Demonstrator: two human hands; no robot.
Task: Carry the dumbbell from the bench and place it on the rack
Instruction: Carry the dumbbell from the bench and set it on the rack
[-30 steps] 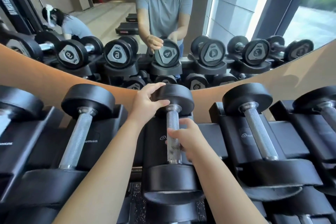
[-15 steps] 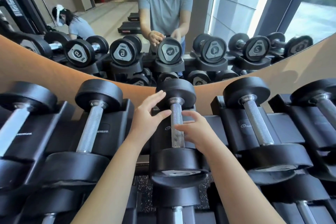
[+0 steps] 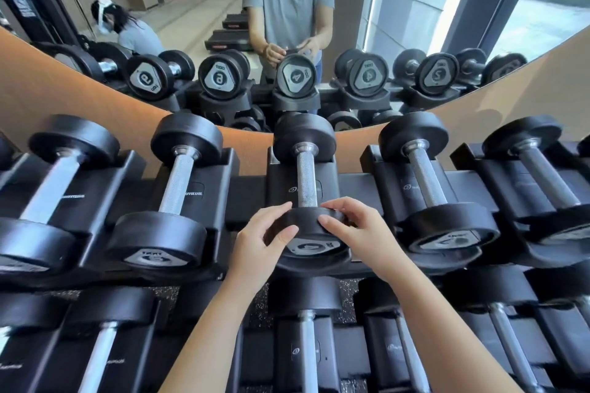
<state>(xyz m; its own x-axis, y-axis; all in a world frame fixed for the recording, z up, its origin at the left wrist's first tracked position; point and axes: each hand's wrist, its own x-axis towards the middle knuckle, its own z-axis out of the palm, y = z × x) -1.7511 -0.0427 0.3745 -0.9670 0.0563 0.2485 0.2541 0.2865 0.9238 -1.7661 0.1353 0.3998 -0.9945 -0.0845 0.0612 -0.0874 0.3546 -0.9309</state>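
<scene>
Both of your hands are on the near head of the black rubber-headed dumbbell with the knurled steel handle (image 3: 307, 175), and it's sitting in a cradle at the middle of the upper tier of the black metal rack (image 3: 249, 195). Your left hand (image 3: 263, 244) grips the head's left side, fingers curled over the top of the rim, thumb pressed on the front just beside the grey label plate (image 3: 308, 247). Your right hand (image 3: 354, 226) does the same on the right side, fingers curved over the top, thumb laid on the rim.

The handle runs straight away from you. The far head is seated at the rack's back edge, the near head in the cup at the front edge. Along the tier to the left, a larger black dumbbell (image 3: 177, 182) lies in its own cradle, apart from yours. To the right, a second black dumbbell (image 3: 421, 175) does likewise. Below your wrists, a lower-tier dumbbell (image 3: 308, 348) lies under the one you hold.

Behind the back edge, a curved-edged mirror (image 3: 191, 25) reflects the row's numbered end plates, your grey T-shirt (image 3: 287, 0) and a second person (image 3: 134, 35) bent low at the left.
</scene>
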